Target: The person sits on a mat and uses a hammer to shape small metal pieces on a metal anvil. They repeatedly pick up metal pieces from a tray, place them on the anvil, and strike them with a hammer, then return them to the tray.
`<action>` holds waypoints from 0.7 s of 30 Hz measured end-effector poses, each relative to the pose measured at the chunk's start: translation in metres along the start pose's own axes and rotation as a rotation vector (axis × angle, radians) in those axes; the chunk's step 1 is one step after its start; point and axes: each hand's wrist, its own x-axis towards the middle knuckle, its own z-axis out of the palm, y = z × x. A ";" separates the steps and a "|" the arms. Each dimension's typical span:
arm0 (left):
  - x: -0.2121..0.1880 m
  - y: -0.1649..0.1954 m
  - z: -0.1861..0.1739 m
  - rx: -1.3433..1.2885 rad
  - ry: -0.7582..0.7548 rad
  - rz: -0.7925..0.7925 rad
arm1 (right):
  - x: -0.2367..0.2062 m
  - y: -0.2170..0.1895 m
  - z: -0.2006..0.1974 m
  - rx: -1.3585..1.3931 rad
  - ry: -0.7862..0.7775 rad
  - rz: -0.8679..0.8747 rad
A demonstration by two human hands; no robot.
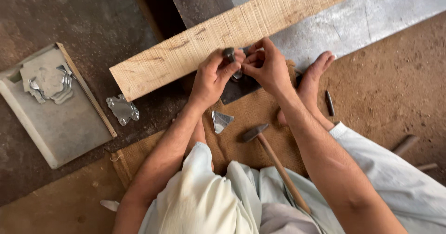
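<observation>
Hammer (278,164) on lap | hands pinch punch (229,54) | plank (223,36) beyond

No packages, labels, signs or screens are seen anywhere in the view.
</observation>
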 end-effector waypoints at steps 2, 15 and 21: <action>-0.002 -0.005 0.003 0.012 0.017 -0.012 | -0.011 -0.003 0.000 0.003 -0.010 -0.079; -0.011 -0.015 0.008 0.137 0.052 0.108 | -0.047 0.014 0.036 -0.118 0.230 -0.284; -0.013 -0.012 0.008 0.065 0.029 0.102 | -0.055 0.006 0.033 -0.151 0.219 -0.322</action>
